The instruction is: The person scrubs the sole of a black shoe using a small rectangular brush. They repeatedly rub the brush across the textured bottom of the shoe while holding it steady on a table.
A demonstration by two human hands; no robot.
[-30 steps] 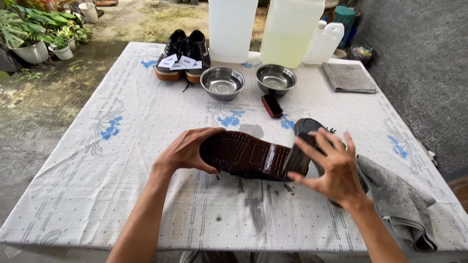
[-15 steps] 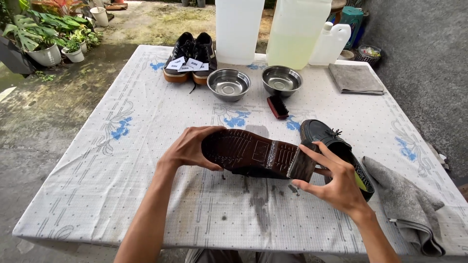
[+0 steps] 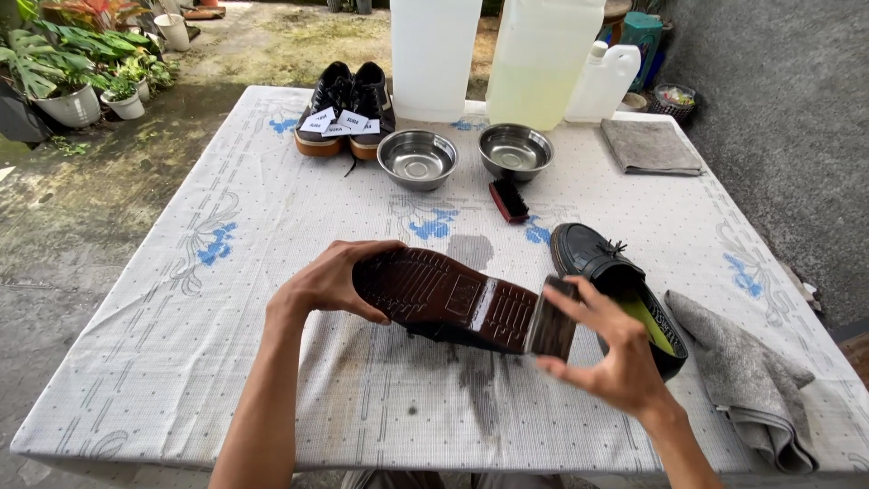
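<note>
Shoe (image 3: 444,299) held sole-up, exposing it; toe gripped by left hand (image 3: 330,282), brush (image 3: 552,319) clamped in right hand (image 3: 611,358) at heel.

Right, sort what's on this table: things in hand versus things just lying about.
In hand:
- left hand grips the wet brown-soled shoe, sole up
- right hand presses a dark block-shaped brush to its heel

Lying about:
- black loafer
- two steel bowls
- small red-edged brush
- grey cloth
- black sneakers

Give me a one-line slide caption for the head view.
Left hand holds an upturned shoe sole-up while the right hand presses a brush to its heel, over a wet tablecloth.
</note>
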